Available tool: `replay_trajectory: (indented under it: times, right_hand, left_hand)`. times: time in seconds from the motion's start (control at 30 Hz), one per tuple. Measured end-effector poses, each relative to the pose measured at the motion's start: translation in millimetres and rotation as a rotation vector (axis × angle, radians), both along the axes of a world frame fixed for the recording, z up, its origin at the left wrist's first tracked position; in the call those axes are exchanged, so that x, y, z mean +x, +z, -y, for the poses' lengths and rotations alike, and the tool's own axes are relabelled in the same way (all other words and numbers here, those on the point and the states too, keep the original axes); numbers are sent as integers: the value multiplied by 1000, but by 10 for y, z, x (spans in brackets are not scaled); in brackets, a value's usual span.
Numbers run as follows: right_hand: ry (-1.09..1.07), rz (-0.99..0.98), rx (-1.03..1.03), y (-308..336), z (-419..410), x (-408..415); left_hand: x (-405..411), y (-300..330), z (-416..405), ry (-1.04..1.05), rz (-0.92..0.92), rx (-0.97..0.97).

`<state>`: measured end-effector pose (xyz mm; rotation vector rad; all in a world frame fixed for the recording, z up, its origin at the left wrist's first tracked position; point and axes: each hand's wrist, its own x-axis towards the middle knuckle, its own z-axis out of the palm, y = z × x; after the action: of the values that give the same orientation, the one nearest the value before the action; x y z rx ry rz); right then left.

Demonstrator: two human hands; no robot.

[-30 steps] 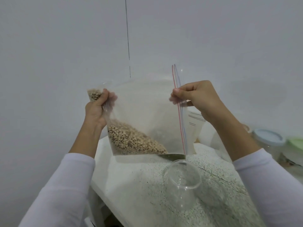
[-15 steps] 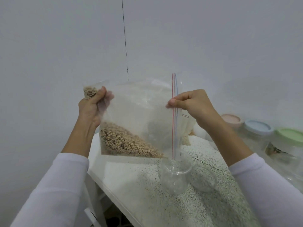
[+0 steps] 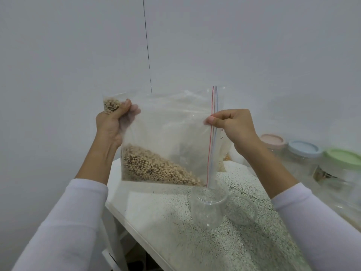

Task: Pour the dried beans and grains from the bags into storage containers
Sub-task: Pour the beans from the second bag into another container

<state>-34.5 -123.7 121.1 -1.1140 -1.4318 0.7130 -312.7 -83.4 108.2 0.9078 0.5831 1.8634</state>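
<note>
Both forearms in white sleeves reach up and forward from the near edge, wrists bent, hands raised above the speckled table (image 3: 175,231).

Near centre on the table: a clear open jar (image 3: 208,209) standing upright. Just right of it lies a clear round lid (image 3: 241,211), flat on the tabletop.

Above the jar hangs a clear zip bag (image 3: 172,133), turned on its side so the zip strip (image 3: 212,133) runs vertically at the right. The bag's lower right corner sits at or just over the jar's mouth; cannot tell whether it touches the rim. Beans (image 3: 154,168) are heaped in the lower left of the bag, sloping down toward the zip end. A small pocket of beans is trapped in the upper left corner.

Left hand (image 3: 112,124): fingers curled tight round the bunched upper left corner of the bag, thumb up.

Right hand (image 3: 232,127): thumb and forefinger pinching the zip strip about mid-height, remaining fingers curled in.

Far right, against the wall: three lidded jars in a row, pink lid (image 3: 272,139), blue lid (image 3: 303,148), green lid (image 3: 343,156). Behind the bag, other bags of grain (image 3: 224,157) are partly hidden.
</note>
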Motion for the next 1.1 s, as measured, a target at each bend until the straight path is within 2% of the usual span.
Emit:
replay_trajectory:
  times: [0.3, 0.43, 0.77, 0.9, 1.03, 1.1]
  right_hand:
    - [41, 19, -14, -15, 35, 35]
    - [29, -36, 9, -19, 44, 46]
    - [1, -5, 26, -33, 30, 47]
    - [66, 29, 5, -63, 31, 30]
    - [6, -35, 31, -73, 20, 51]
    - [48, 11, 0, -68, 30, 45]
  left_hand:
    - [68, 22, 62, 11, -47, 4]
    - [81, 28, 64, 0, -28, 13]
    - [105, 14, 69, 7, -4, 13]
    - [133, 37, 98, 28, -67, 15]
    - [131, 65, 115, 41, -84, 24]
    - [140, 58, 128, 55, -125, 19]
